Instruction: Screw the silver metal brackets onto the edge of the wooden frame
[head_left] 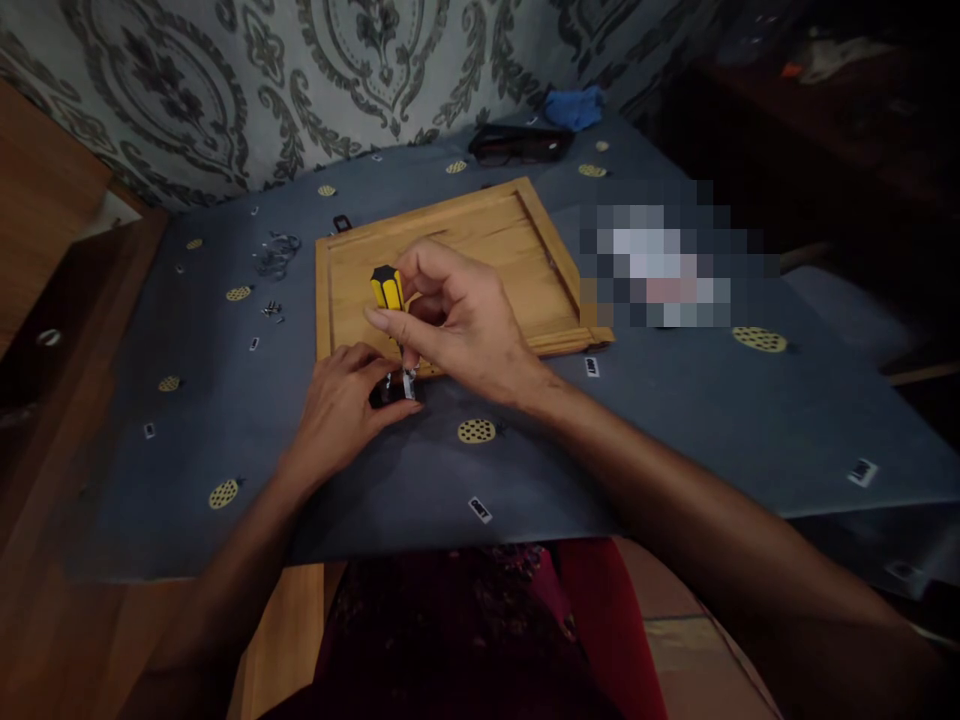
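Observation:
My right hand point(469, 320) is closed around a screwdriver point(388, 290) with a yellow and black handle. It stands nearly upright, its shaft pointing down at a small shiny metal fitting point(409, 385). That fitting sits at the front edge of a framed wooden panel point(450, 235), which lies flat on the table. My left hand point(337, 400) steadies the fitting from the left, thumb in front and fingers behind. The fitting's exact kind is too small to tell, and the screwdriver's tip is partly hidden.
A blue cloth with pineapple prints covers the table point(390, 515). To the left lie a pile of metal hooks point(277, 255) and several small screws point(271, 310). Behind the panel are a dark metal loop point(342, 223), a black case point(520, 145) and a blue cloth bundle point(574, 107). A blurred patch covers something at right.

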